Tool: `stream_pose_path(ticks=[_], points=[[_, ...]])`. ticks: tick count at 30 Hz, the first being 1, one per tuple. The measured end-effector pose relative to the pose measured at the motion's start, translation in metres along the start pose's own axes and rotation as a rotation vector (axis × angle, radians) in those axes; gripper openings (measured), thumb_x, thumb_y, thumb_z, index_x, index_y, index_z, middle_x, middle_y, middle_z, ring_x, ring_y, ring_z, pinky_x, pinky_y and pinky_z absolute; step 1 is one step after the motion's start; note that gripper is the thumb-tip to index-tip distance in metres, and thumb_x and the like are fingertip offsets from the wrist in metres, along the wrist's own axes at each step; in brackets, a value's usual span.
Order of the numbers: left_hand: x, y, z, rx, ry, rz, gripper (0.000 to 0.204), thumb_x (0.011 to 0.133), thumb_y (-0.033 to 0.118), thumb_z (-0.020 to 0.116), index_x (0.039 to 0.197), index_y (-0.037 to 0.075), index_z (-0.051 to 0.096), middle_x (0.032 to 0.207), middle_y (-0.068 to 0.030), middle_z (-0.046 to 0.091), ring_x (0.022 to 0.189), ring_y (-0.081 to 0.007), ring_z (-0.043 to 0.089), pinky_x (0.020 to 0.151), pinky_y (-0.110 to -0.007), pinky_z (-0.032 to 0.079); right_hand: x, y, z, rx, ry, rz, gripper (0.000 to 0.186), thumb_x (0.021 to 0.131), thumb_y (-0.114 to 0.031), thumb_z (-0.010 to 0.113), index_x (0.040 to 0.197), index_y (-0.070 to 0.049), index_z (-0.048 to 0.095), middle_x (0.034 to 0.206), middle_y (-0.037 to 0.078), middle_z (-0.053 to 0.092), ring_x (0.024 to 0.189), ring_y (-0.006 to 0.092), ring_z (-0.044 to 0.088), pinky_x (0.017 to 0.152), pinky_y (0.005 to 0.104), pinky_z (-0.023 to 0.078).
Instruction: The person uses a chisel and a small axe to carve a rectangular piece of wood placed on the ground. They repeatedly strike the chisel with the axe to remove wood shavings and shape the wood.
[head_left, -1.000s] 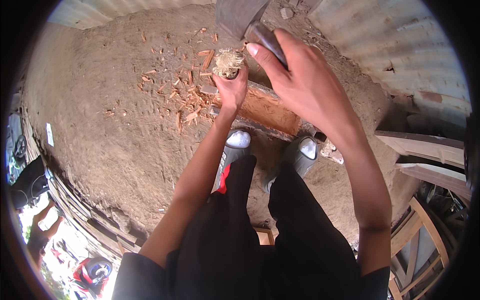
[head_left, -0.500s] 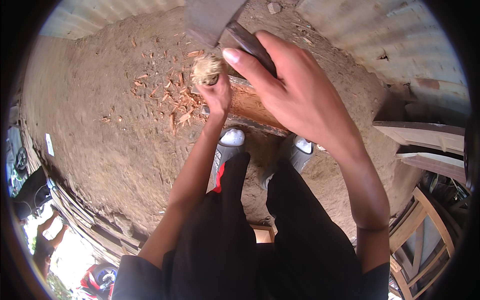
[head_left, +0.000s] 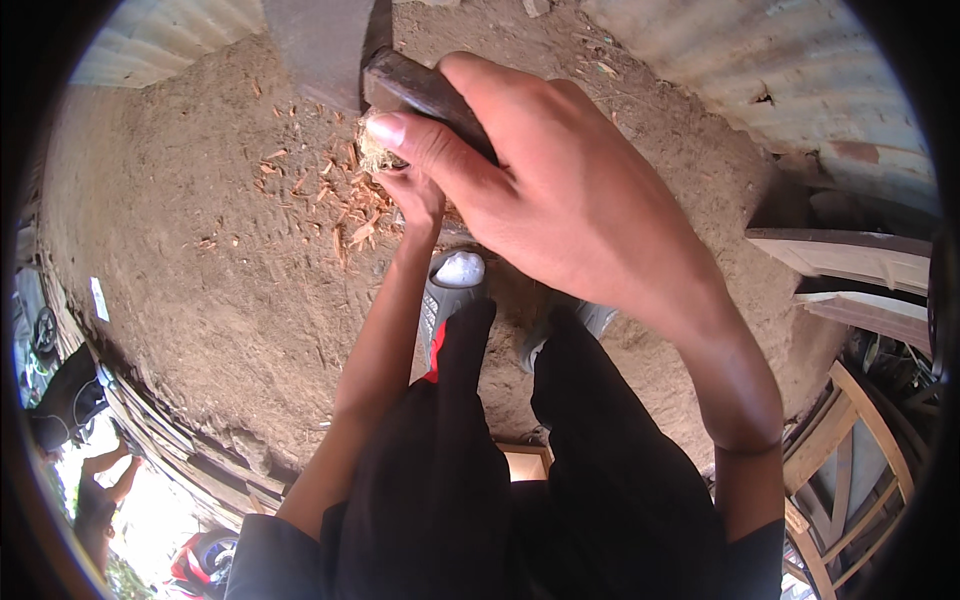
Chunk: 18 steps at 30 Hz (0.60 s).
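Observation:
My right hand (head_left: 570, 170) is wrapped round the dark handle (head_left: 435, 95) of a tool with a broad, flat grey head (head_left: 325, 45). The head reaches past the upper edge of the view. Just below it, my left hand (head_left: 415, 195) grips an upright piece with a frayed, straw-coloured end (head_left: 375, 145). My right thumb covers part of that end, and the piece's lower length is hidden. Whether head and frayed end touch, I cannot tell. My right hand hides most of the reddish wood between my feet. Reddish wood chips (head_left: 350, 210) lie left of my left hand.
My shoes (head_left: 450, 300) stand on bare earth. Corrugated metal sheets (head_left: 760, 80) bound the far side. Wooden boards (head_left: 840, 250) and a wooden frame (head_left: 850, 470) are at right. Boards (head_left: 180, 430), a person's arm (head_left: 115, 475) and a red motorbike (head_left: 200, 560) are at left.
My right hand has moved left and slightly down with the tool, and now overlaps the frayed end. The reddish wood has become mostly covered. My left hand has shifted slightly left, keeping its grip.

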<state>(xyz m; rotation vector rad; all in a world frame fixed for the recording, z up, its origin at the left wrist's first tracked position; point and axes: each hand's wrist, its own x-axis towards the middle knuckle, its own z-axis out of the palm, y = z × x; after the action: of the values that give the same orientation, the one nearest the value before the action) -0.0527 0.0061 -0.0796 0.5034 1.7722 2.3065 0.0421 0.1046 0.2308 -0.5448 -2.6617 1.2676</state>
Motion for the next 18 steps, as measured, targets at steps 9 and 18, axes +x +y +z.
stream_pose_path(ticks=[9,18], points=[[0.000,-0.013,-0.004,0.067,-0.018,0.004,0.040,0.098,0.020,0.077,0.116,-0.010,0.059,0.105,-0.0148,0.070,0.091,-0.0138,0.063,0.079,-0.033,0.055,0.008,0.034,0.030,-0.173,-0.080,0.004,0.030,0.105,-0.025,0.063,0.103,0.005,0.060,0.068,0.020,0.068,0.057,0.0331,0.070,0.052,0.0478,0.051],[-0.004,-0.028,-0.022,-0.055,-0.020,-0.140,0.035,0.094,0.021,0.079,0.104,-0.007,0.062,0.096,-0.0143,0.071,0.081,-0.0158,0.065,0.069,-0.034,0.055,0.012,0.042,0.036,-0.246,-0.174,0.025,0.027,0.105,-0.024,0.064,0.106,0.003,0.059,0.070,0.018,0.068,0.060,0.0296,0.071,0.054,0.0437,0.054]])
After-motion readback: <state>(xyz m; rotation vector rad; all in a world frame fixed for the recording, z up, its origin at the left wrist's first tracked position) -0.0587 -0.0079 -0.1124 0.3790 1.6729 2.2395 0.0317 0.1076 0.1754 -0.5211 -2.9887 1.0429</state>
